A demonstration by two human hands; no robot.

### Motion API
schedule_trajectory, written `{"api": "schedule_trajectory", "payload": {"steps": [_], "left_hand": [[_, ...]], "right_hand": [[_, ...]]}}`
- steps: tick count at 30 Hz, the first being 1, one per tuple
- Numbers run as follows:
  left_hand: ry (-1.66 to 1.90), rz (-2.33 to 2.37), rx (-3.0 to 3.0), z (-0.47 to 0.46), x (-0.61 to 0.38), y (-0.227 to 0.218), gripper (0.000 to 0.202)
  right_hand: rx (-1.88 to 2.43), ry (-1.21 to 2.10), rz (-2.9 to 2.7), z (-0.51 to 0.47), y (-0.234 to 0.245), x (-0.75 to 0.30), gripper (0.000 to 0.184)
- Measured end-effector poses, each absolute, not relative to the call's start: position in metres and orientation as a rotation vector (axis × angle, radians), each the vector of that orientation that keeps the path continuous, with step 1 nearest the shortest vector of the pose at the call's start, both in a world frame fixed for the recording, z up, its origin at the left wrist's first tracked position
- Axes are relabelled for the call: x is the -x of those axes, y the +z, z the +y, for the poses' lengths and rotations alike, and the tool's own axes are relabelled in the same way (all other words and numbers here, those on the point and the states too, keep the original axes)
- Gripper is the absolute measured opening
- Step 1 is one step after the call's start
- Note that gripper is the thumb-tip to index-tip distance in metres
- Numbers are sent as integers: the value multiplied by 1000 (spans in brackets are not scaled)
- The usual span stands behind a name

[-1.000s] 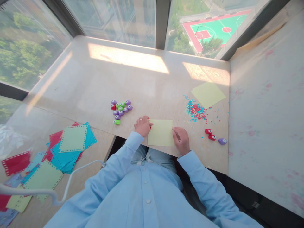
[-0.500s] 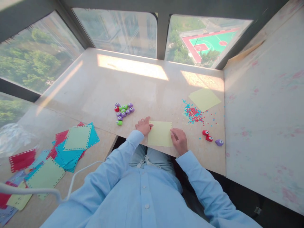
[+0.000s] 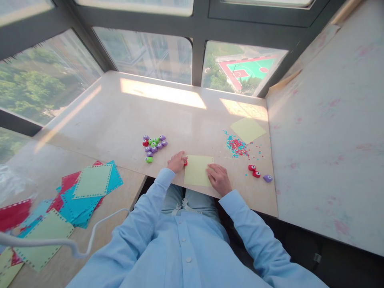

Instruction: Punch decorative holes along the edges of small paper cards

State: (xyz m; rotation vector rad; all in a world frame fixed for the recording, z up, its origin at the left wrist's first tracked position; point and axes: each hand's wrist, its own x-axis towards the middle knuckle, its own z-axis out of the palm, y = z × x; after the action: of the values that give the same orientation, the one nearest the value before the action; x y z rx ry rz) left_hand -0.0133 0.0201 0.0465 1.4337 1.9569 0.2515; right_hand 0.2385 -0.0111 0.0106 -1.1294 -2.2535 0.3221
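Observation:
A pale yellow sheet of paper [image 3: 196, 172] lies at the table's front edge, with small punched holes along its top. My left hand [image 3: 176, 162] is at the sheet's left edge, its fingers closed on a small red craft punch [image 3: 185, 163]. Most of that punch is hidden under the fingers. On the right side of the paper rests my right hand [image 3: 220, 179], fingers stretched out over the edge and nothing visible in them.
Several purple, green and red craft punches [image 3: 154, 146] cluster left of the sheet. Red and blue paper bits [image 3: 238, 147] lie right, near another yellow sheet [image 3: 248, 130], two red punches [image 3: 254, 171] and a purple one [image 3: 268, 178]. Hole-edged sheets [image 3: 91, 181] and a white cable [image 3: 93, 236] are at left.
My right hand has shifted left onto the paper, and its curled fingers have straightened. A red punch shows more clearly under my left hand. The whole view has tilted upward slightly.

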Motion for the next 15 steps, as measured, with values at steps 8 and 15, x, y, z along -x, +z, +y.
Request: {"api": "schedule_trajectory", "payload": {"steps": [8, 15], "left_hand": [[451, 1867, -1497, 10, 27, 34, 39], [732, 1822, -1512, -1, 28, 23, 34]], "right_hand": [[1139, 273, -2216, -10, 8, -238, 23], [1193, 201, -2174, -11, 3, -239, 24]]}}
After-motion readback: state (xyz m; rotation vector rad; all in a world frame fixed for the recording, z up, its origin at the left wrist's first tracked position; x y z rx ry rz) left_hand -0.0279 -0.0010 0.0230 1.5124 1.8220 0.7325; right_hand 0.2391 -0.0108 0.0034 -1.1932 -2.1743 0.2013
